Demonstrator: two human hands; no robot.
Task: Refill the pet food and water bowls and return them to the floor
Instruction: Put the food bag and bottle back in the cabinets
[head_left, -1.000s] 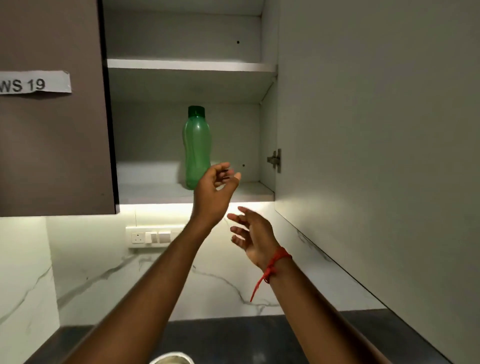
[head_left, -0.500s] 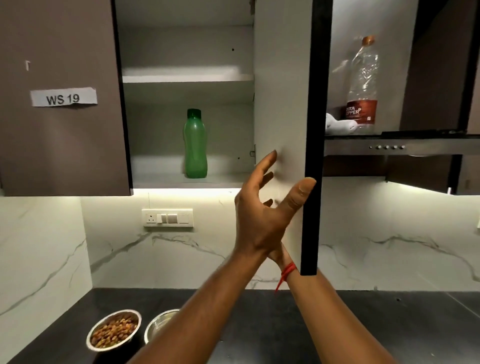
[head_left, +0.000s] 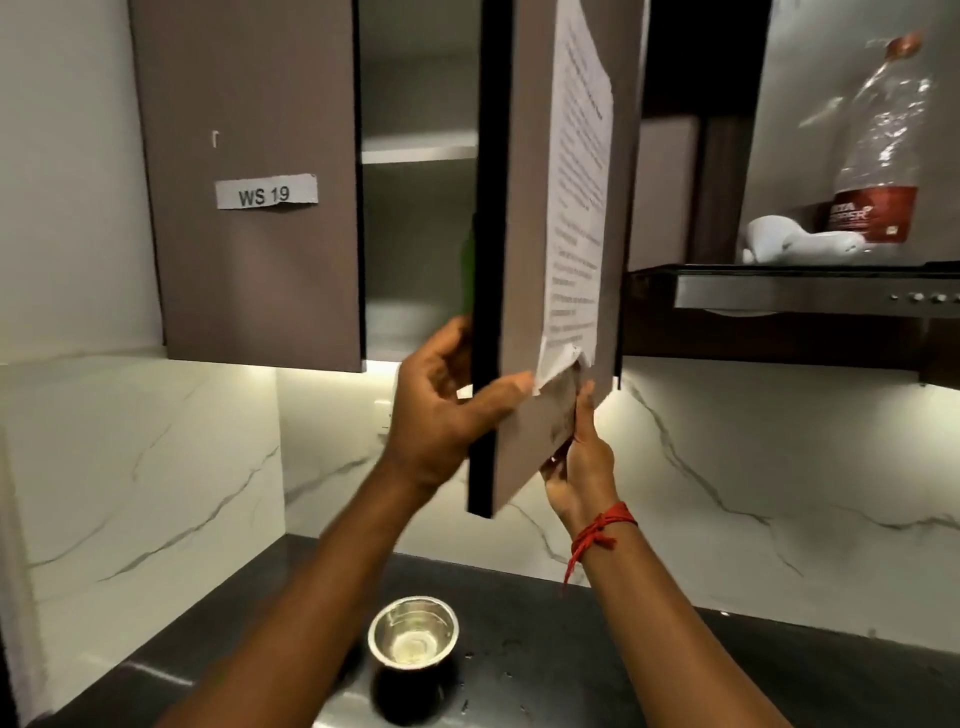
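A steel bowl (head_left: 387, 621) with clear liquid in it stands on the dark counter (head_left: 649, 649), between my forearms. My left hand (head_left: 441, 415) grips the edge of the half-swung cabinet door (head_left: 524, 208), thumb on the front and fingers behind. On the door's lower front corner my right hand (head_left: 582, 467) presses with fingers pointing up. Only a sliver of the green bottle (head_left: 468, 275) shows inside the cabinet behind the door. The food bowl is not visible; my left arm covers that part of the counter.
A printed sheet (head_left: 576, 182) is taped to the door's front. The neighbouring door carries a "WS 19" label (head_left: 266, 192). On the right, a range hood (head_left: 810, 291) bears a clear plastic bottle (head_left: 883, 156) and a white cloth (head_left: 795, 241). Marble wall behind.
The cabinet door has swung further toward shut, now hiding most of the green bottle. Both hands moved onto the door. My view shifted, and the food bowl dropped out of sight.
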